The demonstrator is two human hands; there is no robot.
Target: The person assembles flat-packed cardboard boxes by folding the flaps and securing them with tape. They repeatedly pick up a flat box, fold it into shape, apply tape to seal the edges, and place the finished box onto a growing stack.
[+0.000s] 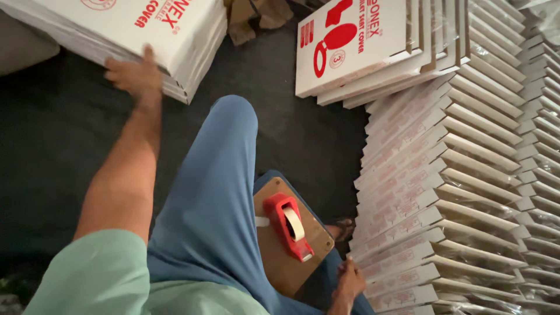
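1. The left hand [135, 74] reaches far out, its fingers spread flat against the edge of a stack of flat white cartons with red print [146, 29] on the dark floor [70, 134]. The grip is open here: the palm presses on the stack's side and no carton is lifted clear.

2. The right hand [349, 281] lies low, close to the body, its fingers loosely curled against the near end of a long row of packed white boxes [443, 192] that overlap like shingles. Whether this grip clasps anything I cannot tell; it looks to be only touching.

3. Just left of the right hand, a red tape dispenser with a roll of pale tape [287, 224] lies on a small wooden board [286, 256], untouched by either hand. The board rests against the person's blue trouser leg [216, 198].

4. Judged from how things lie: the long row beyond the right hand and the further columns at the far right [539, 146] look finished, many in clear wrap.

5. Above that row, a second pile of flat printed cartons [361, 46] leans, and the stack under the left hand is thick, so a good share of cartons appears not yet worked.

6. No carton lies on the board, so no piece is in hand at present.
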